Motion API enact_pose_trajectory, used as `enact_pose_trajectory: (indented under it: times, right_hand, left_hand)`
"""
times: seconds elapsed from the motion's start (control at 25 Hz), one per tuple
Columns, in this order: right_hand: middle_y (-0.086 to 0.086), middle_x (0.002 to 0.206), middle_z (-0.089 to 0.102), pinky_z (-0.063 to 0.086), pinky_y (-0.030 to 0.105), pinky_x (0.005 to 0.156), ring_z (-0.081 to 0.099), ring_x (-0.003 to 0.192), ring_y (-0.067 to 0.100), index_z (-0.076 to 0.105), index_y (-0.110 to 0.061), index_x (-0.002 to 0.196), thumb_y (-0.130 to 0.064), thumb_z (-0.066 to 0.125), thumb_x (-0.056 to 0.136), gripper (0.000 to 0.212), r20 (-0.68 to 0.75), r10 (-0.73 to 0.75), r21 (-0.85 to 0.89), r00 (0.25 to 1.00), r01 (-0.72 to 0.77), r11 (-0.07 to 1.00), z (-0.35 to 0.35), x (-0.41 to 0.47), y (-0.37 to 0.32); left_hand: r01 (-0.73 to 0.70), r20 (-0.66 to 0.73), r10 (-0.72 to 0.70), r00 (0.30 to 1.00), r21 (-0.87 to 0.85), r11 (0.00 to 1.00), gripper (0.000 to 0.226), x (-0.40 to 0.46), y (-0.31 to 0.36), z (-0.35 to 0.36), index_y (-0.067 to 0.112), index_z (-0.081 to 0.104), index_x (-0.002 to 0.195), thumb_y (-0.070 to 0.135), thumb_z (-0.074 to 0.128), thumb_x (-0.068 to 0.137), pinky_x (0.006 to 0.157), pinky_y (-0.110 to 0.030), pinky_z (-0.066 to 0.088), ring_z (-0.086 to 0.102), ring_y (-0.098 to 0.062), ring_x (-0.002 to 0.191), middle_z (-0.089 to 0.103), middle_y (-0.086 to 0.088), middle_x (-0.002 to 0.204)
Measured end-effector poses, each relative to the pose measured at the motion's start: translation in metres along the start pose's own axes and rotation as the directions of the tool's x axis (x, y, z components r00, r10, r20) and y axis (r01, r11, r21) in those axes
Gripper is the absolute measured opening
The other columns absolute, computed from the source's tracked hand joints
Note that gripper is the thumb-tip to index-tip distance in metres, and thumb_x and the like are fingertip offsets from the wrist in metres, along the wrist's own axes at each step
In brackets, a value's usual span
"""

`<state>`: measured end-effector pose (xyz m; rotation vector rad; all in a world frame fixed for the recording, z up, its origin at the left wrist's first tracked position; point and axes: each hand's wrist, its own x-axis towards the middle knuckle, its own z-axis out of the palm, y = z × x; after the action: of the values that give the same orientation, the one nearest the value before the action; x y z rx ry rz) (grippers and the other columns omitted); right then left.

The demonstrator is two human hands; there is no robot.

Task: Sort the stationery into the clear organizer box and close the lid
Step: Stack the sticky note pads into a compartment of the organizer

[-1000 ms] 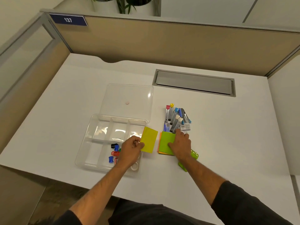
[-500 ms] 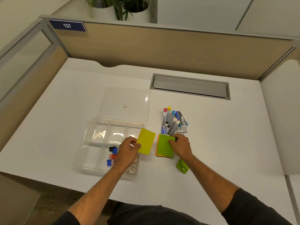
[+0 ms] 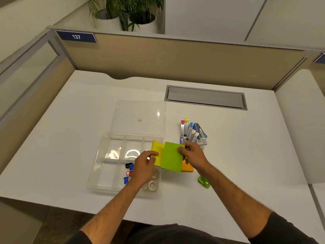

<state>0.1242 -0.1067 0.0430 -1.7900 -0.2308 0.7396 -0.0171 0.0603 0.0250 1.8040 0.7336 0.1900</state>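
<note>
White worktop [image 3: 228,155] is enclosed by tan partition panels, w/ a "137" tag [image 3: 76,36] at top left, potted plants [image 3: 126,16] behind, and a grey cable hatch [image 3: 205,97] set in at the far side.

Clear organizer box [image 3: 98,166] is placed left of centre, near the front edge; its lid [image 3: 140,111] is laid flat on the worktop just behind it, touching or nearly so, i.e. box is open. In a front compartment small clips [image 3: 128,170] (black, blue, red) are seen; tape rolls [image 3: 151,185] are seen in the front right compartment, partly hidden by the left wrist. Rear compartments show only glare.

Yellow sticky pad [image 3: 157,152] is pinched by the left hand [image 3: 144,166] at its left edge and held above the box's right rim; left grip is clenched on it. Green sticky pad [image 3: 172,158] is pinched at its upper right corner by the right hand [image 3: 192,155], overlapping the yellow one; right grip is clenched on it. An orange pad [image 3: 187,167] lies under/beside the green one, on the worktop.

A bundle of nail clippers or similar metal items w/ coloured ends [image 3: 190,130] lies just behind the right hand; exact type can't be told. A small green item [image 3: 203,181] lies near the right forearm.
</note>
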Motion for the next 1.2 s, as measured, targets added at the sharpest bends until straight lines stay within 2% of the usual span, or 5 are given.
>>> enact_pose_trajectory:
  times: [0.24,0.4,0.68,0.88,1.2]
  right_hand:
    - [0.000,0.059,0.055,0.042,0.023,0.043,0.050,0.049,0.009,0.065,-0.004,0.089,-0.011,0.060,0.094,0.011,-0.037,0.034,0.074,0.999,-0.031,0.997,0.040,-0.007,-0.007]
    - [0.005,0.062,0.055,0.042,0.026,0.042,0.051,0.052,0.012,0.064,-0.007,0.086,-0.012,0.060,0.094,0.010,-0.071,0.056,0.122,0.996,-0.047,0.991,0.066,-0.010,-0.002]
    - [0.008,0.072,0.067,0.042,0.027,0.046,0.057,0.058,0.018,0.067,-0.004,0.089,-0.022,0.061,0.093,0.020,-0.182,0.142,0.152,0.973,-0.115,0.982,0.087,-0.016,0.017]
    - [0.004,0.087,0.070,0.049,0.033,0.070,0.064,0.080,0.022,0.071,-0.016,0.087,-0.028,0.069,0.082,0.014,-0.528,0.154,-0.188,0.835,-0.292,0.938,0.062,-0.007,0.056]
    - [0.014,0.126,0.043,0.043,0.040,0.087,0.044,0.115,0.033,0.046,-0.009,0.126,-0.049,0.070,0.079,0.066,-0.545,0.203,-0.529,0.813,-0.522,0.669,0.051,0.007,0.081]
  left_hand:
    - [-0.011,0.057,0.016,0.998,-0.082,0.997,0.016,0.005,-0.010,-0.031,0.034,0.075,0.097,0.021,0.066,0.092,0.077,-0.046,0.058,0.063,-0.017,0.083,0.068,0.012,0.095]
    - [-0.002,0.076,0.005,0.997,-0.043,0.999,0.013,0.011,-0.017,-0.047,0.031,0.074,0.089,0.020,0.077,0.082,0.066,-0.017,0.050,0.055,-0.012,0.071,0.068,0.008,0.090]
    - [0.089,0.099,-0.084,0.991,-0.048,0.995,0.010,0.019,-0.034,-0.066,0.026,0.074,0.085,0.020,0.079,0.080,0.058,-0.022,0.043,0.051,-0.010,0.058,0.065,0.003,0.075]
    - [0.102,0.111,-0.094,0.989,-0.072,0.992,0.011,0.027,-0.034,-0.070,0.026,0.073,0.086,0.017,0.077,0.082,0.058,-0.026,0.048,0.059,-0.018,0.065,0.070,-0.001,0.081]
    - [0.091,0.124,-0.086,0.989,-0.034,0.995,0.010,0.040,-0.034,-0.065,0.027,0.072,0.089,0.019,0.076,0.084,0.058,-0.026,0.050,0.063,-0.020,0.071,0.070,0.000,0.088]
